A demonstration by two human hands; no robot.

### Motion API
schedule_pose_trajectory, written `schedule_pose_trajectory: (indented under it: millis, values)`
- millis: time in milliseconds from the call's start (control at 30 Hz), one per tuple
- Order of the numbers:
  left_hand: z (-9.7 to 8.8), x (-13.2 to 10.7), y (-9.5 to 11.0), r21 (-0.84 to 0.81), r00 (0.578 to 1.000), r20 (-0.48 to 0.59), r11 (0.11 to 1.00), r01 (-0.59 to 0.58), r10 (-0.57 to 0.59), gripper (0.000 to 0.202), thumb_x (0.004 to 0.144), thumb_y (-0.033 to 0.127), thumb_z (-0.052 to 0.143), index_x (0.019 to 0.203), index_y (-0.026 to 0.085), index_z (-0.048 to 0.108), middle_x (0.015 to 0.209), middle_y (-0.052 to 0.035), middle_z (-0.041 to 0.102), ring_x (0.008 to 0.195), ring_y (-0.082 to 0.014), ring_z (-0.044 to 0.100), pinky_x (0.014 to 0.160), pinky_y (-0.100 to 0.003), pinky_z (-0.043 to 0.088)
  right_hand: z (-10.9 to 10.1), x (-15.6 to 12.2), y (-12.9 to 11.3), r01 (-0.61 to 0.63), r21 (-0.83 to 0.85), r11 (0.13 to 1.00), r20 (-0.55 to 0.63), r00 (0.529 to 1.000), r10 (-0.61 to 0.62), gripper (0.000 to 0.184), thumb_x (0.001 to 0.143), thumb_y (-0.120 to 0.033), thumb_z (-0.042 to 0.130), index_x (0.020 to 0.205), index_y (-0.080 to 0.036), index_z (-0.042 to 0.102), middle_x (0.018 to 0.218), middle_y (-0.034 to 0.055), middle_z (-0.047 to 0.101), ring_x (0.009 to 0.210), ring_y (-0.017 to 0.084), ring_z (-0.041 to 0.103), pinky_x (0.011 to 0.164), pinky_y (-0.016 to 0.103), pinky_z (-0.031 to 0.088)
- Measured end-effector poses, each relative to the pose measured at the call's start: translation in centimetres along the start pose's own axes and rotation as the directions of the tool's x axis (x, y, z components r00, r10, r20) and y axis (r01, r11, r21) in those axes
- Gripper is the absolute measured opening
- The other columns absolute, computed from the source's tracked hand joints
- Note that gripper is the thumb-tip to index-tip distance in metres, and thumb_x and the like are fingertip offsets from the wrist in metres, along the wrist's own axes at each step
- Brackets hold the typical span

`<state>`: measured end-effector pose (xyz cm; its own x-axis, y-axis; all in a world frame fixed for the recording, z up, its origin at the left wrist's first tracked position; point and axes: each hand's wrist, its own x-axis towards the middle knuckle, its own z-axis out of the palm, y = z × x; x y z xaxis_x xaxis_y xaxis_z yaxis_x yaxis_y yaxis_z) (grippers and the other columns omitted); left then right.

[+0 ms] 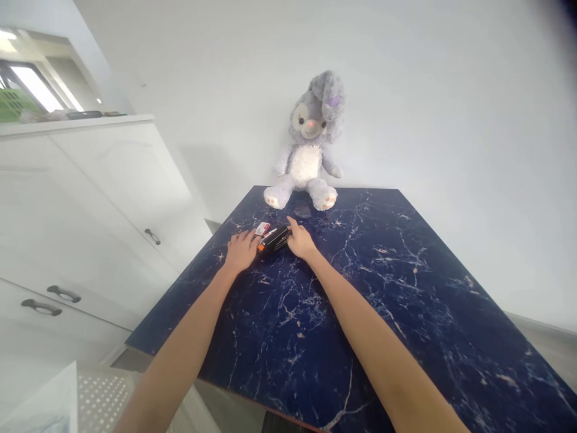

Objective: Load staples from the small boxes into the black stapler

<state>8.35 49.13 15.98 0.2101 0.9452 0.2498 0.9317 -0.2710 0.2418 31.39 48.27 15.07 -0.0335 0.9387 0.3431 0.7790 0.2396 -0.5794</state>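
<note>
A small black device with an orange end [273,238] lies on the dark blue marble table [360,300], far from me. My left hand [241,249] rests flat at its left end, fingers stretched toward it and touching it. My right hand [300,240] grips its right end with fingers curled over it. A small red and white packet [262,228] lies just behind the device, near my left fingertips.
A grey and white plush rabbit [309,144] sits at the table's far edge against the white wall. White cabinets with dark handles [63,293] stand to the left. A white perforated object [99,397] is at the lower left.
</note>
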Motion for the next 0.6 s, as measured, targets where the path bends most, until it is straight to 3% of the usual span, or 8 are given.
schedule_pose_trajectory:
  millis: [100,200,333,433,533,600]
  values:
    - [0.2,-0.3,0.7,0.019,0.998,0.021,0.998,-0.064,0.063,0.052,0.105,0.043,0.024,0.144,0.028,0.055,0.147,-0.0065,0.055,0.132,-0.0352,0.045,0.108,-0.054,0.036,-0.1,-0.6,-0.1,-0.079,0.036,0.996,-0.109,0.991,0.082,0.063,0.083,-0.007,0.045,0.145,-0.014,0.042,0.112,0.0084,0.073,0.106,0.025,0.066,0.098,0.037,0.049]
    - [0.3,-0.7,1.6,0.030,0.990,0.016,0.990,-0.138,0.137,0.050,0.105,0.042,0.026,0.139,0.029,0.059,0.141,-0.0066,0.060,0.123,-0.0347,0.051,0.102,-0.054,0.040,-0.2,-0.9,-0.3,-0.068,0.040,0.997,-0.093,0.993,0.071,0.058,0.082,-0.009,0.049,0.139,-0.018,0.048,0.104,0.0062,0.075,0.099,0.026,0.069,0.095,0.039,0.051]
    - [0.6,-0.9,2.2,0.038,0.979,-0.066,0.981,-0.189,0.191,0.047,0.102,0.045,0.037,0.134,0.024,0.063,0.131,-0.0126,0.064,0.117,-0.0337,0.055,0.101,-0.050,0.043,0.0,-0.9,-0.4,0.036,0.119,0.992,-0.061,0.998,-0.029,0.065,0.077,-0.005,0.050,0.140,-0.021,0.048,0.115,0.0061,0.072,0.099,0.022,0.069,0.093,0.035,0.053]
    - [1.0,0.0,1.8,0.038,0.978,-0.163,0.992,-0.123,0.128,0.052,0.101,0.051,0.039,0.139,0.023,0.059,0.143,-0.0155,0.055,0.127,-0.0377,0.051,0.104,-0.054,0.041,0.4,-0.6,-0.2,0.067,0.178,0.982,-0.043,0.997,-0.060,0.068,0.076,-0.004,0.049,0.142,-0.020,0.046,0.127,0.0087,0.067,0.096,0.020,0.069,0.093,0.035,0.054]
    - [1.3,1.4,1.1,-0.002,0.974,-0.094,0.978,-0.207,0.206,0.054,0.103,0.050,0.031,0.147,0.025,0.051,0.158,-0.0115,0.041,0.140,-0.0366,0.042,0.111,-0.056,0.036,0.9,-0.2,0.1,0.134,0.152,0.979,0.002,0.991,-0.135,0.072,0.076,-0.006,0.051,0.147,-0.015,0.042,0.137,0.0142,0.061,0.113,0.025,0.064,0.104,0.040,0.049]
    - [1.4,2.2,1.0,-0.042,0.949,-0.012,0.948,-0.314,0.314,0.054,0.104,0.048,0.031,0.149,0.024,0.048,0.158,-0.0088,0.043,0.143,-0.0328,0.040,0.114,-0.053,0.034,1.1,0.0,0.3,0.170,0.120,0.978,0.051,0.983,-0.177,0.075,0.076,-0.008,0.053,0.150,-0.011,0.038,0.136,0.0164,0.061,0.124,0.029,0.057,0.110,0.044,0.044]
